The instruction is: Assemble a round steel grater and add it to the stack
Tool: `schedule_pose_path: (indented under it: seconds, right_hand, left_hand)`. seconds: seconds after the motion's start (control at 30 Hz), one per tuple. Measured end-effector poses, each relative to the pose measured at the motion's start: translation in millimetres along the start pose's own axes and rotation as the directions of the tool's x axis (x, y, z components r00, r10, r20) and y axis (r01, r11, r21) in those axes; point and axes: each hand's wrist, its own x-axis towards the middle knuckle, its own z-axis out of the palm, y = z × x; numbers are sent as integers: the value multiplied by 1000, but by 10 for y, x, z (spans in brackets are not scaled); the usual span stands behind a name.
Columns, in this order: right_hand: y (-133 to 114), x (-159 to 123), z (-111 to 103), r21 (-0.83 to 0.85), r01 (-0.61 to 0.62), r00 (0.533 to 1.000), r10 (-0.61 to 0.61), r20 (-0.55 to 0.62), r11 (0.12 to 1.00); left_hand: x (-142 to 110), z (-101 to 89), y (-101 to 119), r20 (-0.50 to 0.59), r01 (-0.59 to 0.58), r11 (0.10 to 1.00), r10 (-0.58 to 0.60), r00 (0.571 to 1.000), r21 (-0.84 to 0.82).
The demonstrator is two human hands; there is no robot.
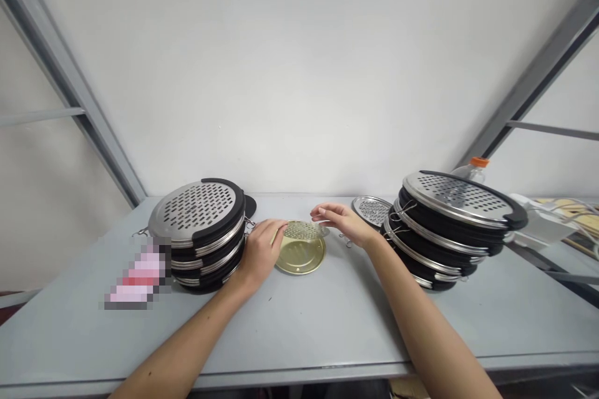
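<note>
left hand (259,254): we grip the perforated disc (303,230) at its 9 o'clock edge
right hand (344,222): fingers loose, touching its 3 o'clock rim
disc: tilted over gold pan (300,255), centre table (327,318)
risk: one-sided grip, disc may slip and clatter onto the pan

The light was bright, even and soft, leaving only faint shadows under my arms on the pale grey surface (327,324). The grey metal frame bars (70,84) bowed at the edges; a pixelated patch masked something at left.
</note>
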Motion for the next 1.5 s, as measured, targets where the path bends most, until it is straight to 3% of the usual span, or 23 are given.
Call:
schedule_pose_path:
  seconds: [0.2,0.5,0.77,0.97,1.13,1.23,1.37,1.5]
  right_hand:
    - [20,5,-18,34,2,999,-3,32,999]
    - [-38,-59,13,29,-178,966,169,197,984]
    - [-19,-17,23,201,-109,993,97,71,974]
    - [24,41,1,300,-29,997,47,-54,954]
    - [80,106,-70,311,21,971,54,-231,950]
    - [106,136,-111,302,25,936,84,-343,953]
    - [146,164,-138,294,16,914,105,-391,956]
    - [177,186,-137,265,32,898,88,-430,964]
  left_hand:
    - [3,-30,43,-132,-175,978,160,978,-112]
    - [15,-78,69,-201,-153,980,125,972,-129]
    - [49,-88,59,-168,-170,981,152,974,-93]
    - [32,-72,44,-98,-131,991,128,987,-23]
    - [38,-46,61,53,73,997,-73,996,-4]
    - [-14,-15,64,222,168,981,-186,957,97]
    - [-184,50,62,382,189,941,-290,877,281]
    - [-307,100,55,466,200,948,-297,834,247]
